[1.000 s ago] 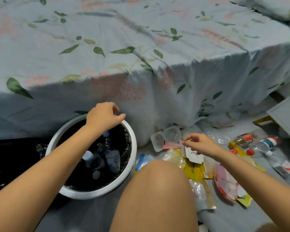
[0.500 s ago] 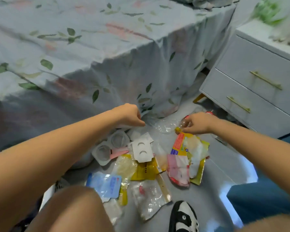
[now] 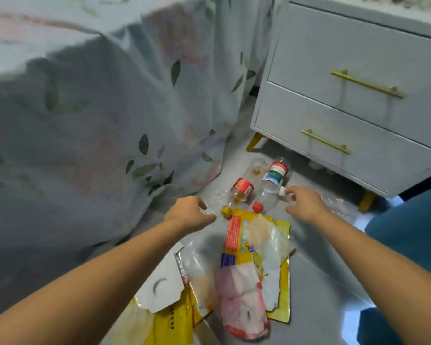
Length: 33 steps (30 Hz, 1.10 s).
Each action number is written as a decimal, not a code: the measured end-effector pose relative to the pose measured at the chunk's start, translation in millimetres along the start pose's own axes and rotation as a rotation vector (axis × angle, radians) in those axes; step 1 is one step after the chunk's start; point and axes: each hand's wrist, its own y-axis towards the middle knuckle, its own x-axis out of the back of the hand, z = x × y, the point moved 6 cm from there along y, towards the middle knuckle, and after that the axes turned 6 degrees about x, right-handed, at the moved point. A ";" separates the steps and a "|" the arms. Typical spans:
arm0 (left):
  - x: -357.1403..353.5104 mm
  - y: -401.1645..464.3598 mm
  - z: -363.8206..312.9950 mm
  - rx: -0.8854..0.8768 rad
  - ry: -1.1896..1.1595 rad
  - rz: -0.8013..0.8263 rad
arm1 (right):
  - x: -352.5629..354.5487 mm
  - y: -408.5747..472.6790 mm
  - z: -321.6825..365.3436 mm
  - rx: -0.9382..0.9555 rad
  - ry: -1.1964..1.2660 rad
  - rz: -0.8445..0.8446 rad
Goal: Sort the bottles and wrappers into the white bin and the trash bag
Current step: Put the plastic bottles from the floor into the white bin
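Two clear bottles lie on the floor by the nightstand. One has a red label [image 3: 242, 187] and a yellow cap, the other a red, green and blue label [image 3: 274, 173] and a red cap. My left hand [image 3: 188, 213] hovers just left of the yellow cap, its fingers loosely curled and holding nothing. With spread fingers, my right hand [image 3: 305, 204] reaches over a third clear bottle, of which mainly the white cap [image 3: 281, 192] shows. Nearer to me lie a yellow wrapper [image 3: 255, 241], a pink and red wrapper [image 3: 241, 305] and a white card [image 3: 161, 285]. The white bin and trash bag are out of view.
A floral bedsheet [image 3: 105, 125] hangs down on the left. To the right stands a white nightstand [image 3: 358, 113] with gold handles and legs. Crumpled clear plastic [image 3: 215, 196] lies between the sheet and the bottles. A blue surface [image 3: 408, 235] borders the right edge.
My view has swung right, away from the white bin. My left hand left the bin and came forward to the bottles. My right hand moved from the wrappers to the rightmost bottle and spread open.
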 end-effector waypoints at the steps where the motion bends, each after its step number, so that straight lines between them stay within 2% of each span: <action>1: -10.3 11.3 1.4 0.013 -0.018 -0.008 | -6.1 10.4 -9.1 0.002 -0.040 -0.018; 4: -35.6 37.8 -0.1 0.003 -0.016 -0.052 | -16.7 41.1 -23.3 0.044 -0.205 -0.083; 6: -43.8 55.4 -6.0 -0.053 0.064 -0.104 | -20.6 61.8 -26.7 0.080 -0.269 -0.131; 9: -43.2 87.1 -24.6 -0.217 0.373 -0.207 | -26.8 88.9 -20.9 0.151 -0.379 -0.138; 12: -45.9 115.7 -53.3 -0.393 0.681 -0.225 | -32.7 104.2 -8.6 0.241 -0.476 -0.076; 17: -65.2 131.1 -108.4 -0.721 1.033 -0.170 | -41.6 118.1 11.5 0.340 -0.604 -0.005; 19: -80.1 131.5 -118.2 -0.790 1.119 -0.128 | -48.1 121.5 16.9 0.390 -0.651 -0.014; 26: -79.4 137.1 -119.4 -0.839 1.134 -0.148 | -60.9 112.1 13.7 0.653 -0.641 -0.066; 30: -48.0 130.0 -112.0 -0.921 0.806 -0.277 | -55.8 97.3 10.9 0.797 -0.503 -0.133; 33: -25.1 120.5 -97.4 -0.965 0.610 -0.318 | -41.0 78.6 10.3 0.831 -0.201 -0.270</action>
